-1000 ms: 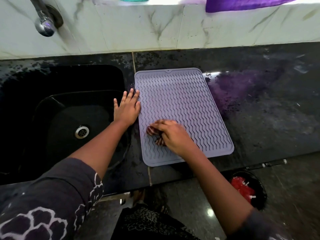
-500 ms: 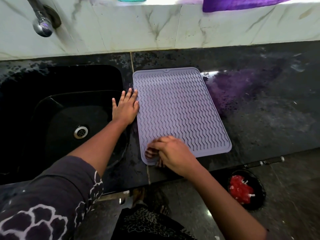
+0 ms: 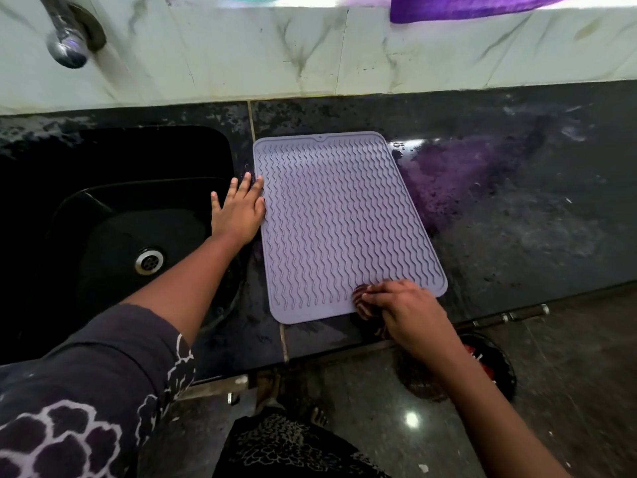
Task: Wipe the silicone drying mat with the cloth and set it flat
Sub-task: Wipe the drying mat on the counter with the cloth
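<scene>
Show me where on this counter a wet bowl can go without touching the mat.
Bare counter lies right of the mat, out to the frame's right edge, though it looks wet. A narrower strip runs between mat and wall. Left is crowded: the left hand fills the gap to the sink.
</scene>
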A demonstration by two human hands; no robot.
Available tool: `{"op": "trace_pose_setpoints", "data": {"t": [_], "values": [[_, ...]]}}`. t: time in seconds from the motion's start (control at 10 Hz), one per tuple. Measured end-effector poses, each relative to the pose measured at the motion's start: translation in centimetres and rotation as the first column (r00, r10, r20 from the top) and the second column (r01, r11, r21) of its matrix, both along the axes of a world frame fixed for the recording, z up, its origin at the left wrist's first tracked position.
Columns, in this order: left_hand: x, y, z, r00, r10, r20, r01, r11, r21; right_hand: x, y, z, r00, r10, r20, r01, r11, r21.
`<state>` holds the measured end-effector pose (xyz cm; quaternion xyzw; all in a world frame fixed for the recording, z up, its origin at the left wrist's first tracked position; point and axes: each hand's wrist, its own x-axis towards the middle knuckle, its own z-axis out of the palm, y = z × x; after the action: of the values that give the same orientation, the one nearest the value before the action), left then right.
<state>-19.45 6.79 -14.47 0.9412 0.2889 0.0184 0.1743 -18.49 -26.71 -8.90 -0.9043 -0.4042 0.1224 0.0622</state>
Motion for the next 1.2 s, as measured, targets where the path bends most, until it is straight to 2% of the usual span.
{"op": "trace_pose_setpoints", "data": {"t": [0.1,0.3,0.4,0.5,0.6,0.7,0.8,0.9,1.0,1.2], "values": [[0.0,-0.1,0.1,1.000,0.002,-0.003,-0.002,1.000,0.001,-0.1,0.4,0.2,0.978,-0.182,0.102,0.176,0.982,0.063],[0.0,-0.1,0.1,1.000,0.008,0.004,-0.008,1.000,0.002,-6.7,4.3,0.1,0.996,-0.068,0.061,0.067,0.998,0.017],[0.0,0.0,0.1,1.000,0.011,0.006,-0.011,1.000,-0.001,-9.2,6.7,0.5,0.994,0.071,-0.078,-0.064,0.995,0.081],[0.0,0.0,0.1,1.000,0.008,0.022,-0.008,1.000,-0.014,-8.9,9.5,1.2,0.951,0.107,-0.291,-0.037,0.971,0.236],[0.0,0.5,0.1,0.999,-0.013,0.053,0.014,1.000,-0.021,-5.2,12.1,1.9,0.923,-0.037,-0.382,0.168,0.934,0.316],[-0.1,1.2,0.1,0.995,-0.032,0.092,0.034,0.999,-0.019,0.6,15.4,2.7,0.941,-0.173,-0.290,0.279,0.883,0.377],[-0.4,1.3,-0.3,0.990,-0.024,0.139,0.033,0.998,-0.060,6.9,19.7,2.9,0.954,-0.244,-0.176,0.296,0.869,0.396],[-0.4,1.6,-0.3,0.987,-0.037,0.155,0.040,0.999,-0.017,11.8,24.9,2.3,0.971,-0.240,-0.005,0.226,0.910,0.347],[-0.3,2.3,-0.2,0.987,-0.060,0.150,0.053,0.997,0.053,14.1,29.6,0.9,0.976,-0.200,0.085,0.170,0.946,0.275],[0.9,4.0,0.5,0.977,-0.151,0.147,0.118,0.970,0.214,14.5,33.2,-0.5,0.988,-0.033,0.148,0.023,0.997,0.069]]}}
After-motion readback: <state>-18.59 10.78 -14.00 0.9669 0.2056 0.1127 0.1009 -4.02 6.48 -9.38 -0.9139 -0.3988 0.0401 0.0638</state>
